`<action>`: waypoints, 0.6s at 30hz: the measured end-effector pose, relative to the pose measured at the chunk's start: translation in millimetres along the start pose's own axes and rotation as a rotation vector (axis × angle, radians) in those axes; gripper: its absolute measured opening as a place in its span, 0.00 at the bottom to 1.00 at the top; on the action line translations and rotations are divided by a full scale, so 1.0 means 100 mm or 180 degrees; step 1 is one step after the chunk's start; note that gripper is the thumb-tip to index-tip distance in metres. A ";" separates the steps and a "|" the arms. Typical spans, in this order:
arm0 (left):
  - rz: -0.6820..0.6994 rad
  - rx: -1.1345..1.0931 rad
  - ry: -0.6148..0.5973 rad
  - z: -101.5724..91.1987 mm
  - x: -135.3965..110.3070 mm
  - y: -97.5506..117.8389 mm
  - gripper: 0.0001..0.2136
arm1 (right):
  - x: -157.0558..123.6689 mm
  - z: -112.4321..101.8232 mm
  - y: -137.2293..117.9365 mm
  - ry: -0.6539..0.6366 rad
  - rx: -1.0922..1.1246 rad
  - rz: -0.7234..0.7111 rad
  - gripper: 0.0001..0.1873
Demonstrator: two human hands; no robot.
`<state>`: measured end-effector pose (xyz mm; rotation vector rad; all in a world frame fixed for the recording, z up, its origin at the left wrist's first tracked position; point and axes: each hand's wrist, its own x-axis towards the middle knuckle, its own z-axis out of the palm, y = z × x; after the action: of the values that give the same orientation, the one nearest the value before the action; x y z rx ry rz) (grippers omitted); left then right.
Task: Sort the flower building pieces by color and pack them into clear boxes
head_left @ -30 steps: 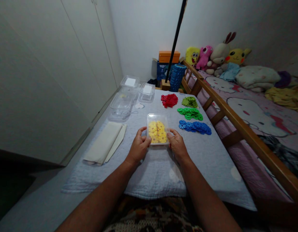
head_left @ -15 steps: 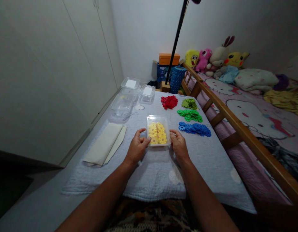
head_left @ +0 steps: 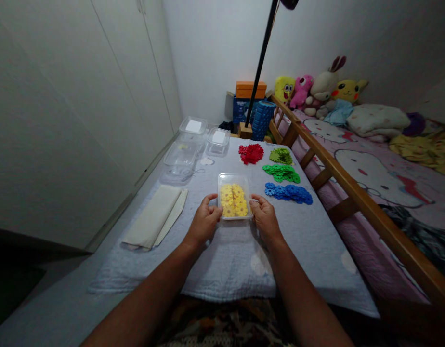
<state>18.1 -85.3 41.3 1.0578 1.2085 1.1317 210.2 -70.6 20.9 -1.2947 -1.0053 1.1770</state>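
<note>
A clear plastic container [head_left: 234, 179] stands in front of me in the middle of the table, with yellow flower-shaped discs [head_left: 233, 200] packed inside it in two rows. My left hand [head_left: 205, 217] grips its left side, thumb at the near left corner. On the opposite side, my right hand [head_left: 265, 214] has thumb and fingers closed on the rim. To the right lie loose heaps of flower discs: blue discs [head_left: 289, 193], green discs [head_left: 282, 173], olive-green discs [head_left: 281, 155] and red discs [head_left: 251, 153].
Further clear containers [head_left: 181, 153] and lidded boxes with white labels [head_left: 218, 136] stand at the back left. A folded beige cloth [head_left: 152, 217] lies on the left. A wooden bed rail [head_left: 338, 185] runs along the right side, and a black pole [head_left: 260, 65] rises behind the table.
My right thumb has moved in onto the container's right rim. Both hands stay at its sides; the whole view has shifted slightly.
</note>
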 end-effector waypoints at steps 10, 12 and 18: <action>-0.0073 0.0404 -0.0422 -0.01 0.15 0.07 0.24 | -0.05 -0.55 -0.21 0.0054 -0.0800 -0.0007 0.26; -0.0071 0.0495 -0.0487 0.02 0.19 0.11 0.24 | -0.07 -0.72 -0.28 0.0117 -0.1485 -0.0112 0.24; 0.0158 0.0788 -0.0405 0.10 0.44 0.21 0.24 | -0.25 -0.74 -0.49 0.0579 -0.3330 -0.1270 0.23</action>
<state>27.5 -38.4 56.8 1.3331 1.2482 0.9529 282.2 -103.1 68.1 -1.8088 -1.7349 0.1585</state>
